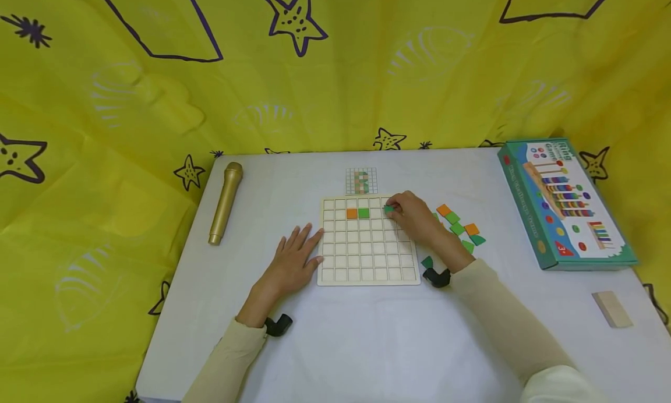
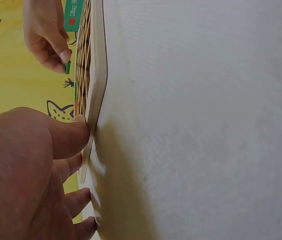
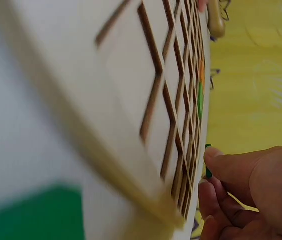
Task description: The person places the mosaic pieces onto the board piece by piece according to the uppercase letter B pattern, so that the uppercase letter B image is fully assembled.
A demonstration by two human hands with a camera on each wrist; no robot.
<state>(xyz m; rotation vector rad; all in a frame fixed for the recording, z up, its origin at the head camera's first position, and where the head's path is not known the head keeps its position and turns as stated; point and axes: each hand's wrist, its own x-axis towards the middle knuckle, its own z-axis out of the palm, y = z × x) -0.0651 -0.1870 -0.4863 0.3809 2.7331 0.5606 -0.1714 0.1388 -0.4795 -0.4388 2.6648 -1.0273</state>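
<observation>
A pale wooden grid board [image 1: 368, 260] lies on the white table. An orange square tile [image 1: 352, 214] and a green square tile [image 1: 364, 213] sit side by side in its second row. My right hand [image 1: 416, 219] pinches a small dark green tile [image 1: 388, 209] between thumb and fingertips, just over the board's upper right part; the right wrist view shows this tile [image 3: 208, 172] edge-on. My left hand [image 1: 291, 260] lies with spread fingers at the board's left edge, its thumb [image 2: 73, 135] touching the rim. Above the board is a small pattern card [image 1: 362, 181].
Loose orange and green tiles [image 1: 457, 228] are scattered right of the board, partly behind my right hand. A gold microphone [image 1: 226, 203] lies at the left. At the right are a game box [image 1: 568, 205] and a small wooden block [image 1: 612, 309]. Yellow curtain [image 1: 335, 88] hangs behind.
</observation>
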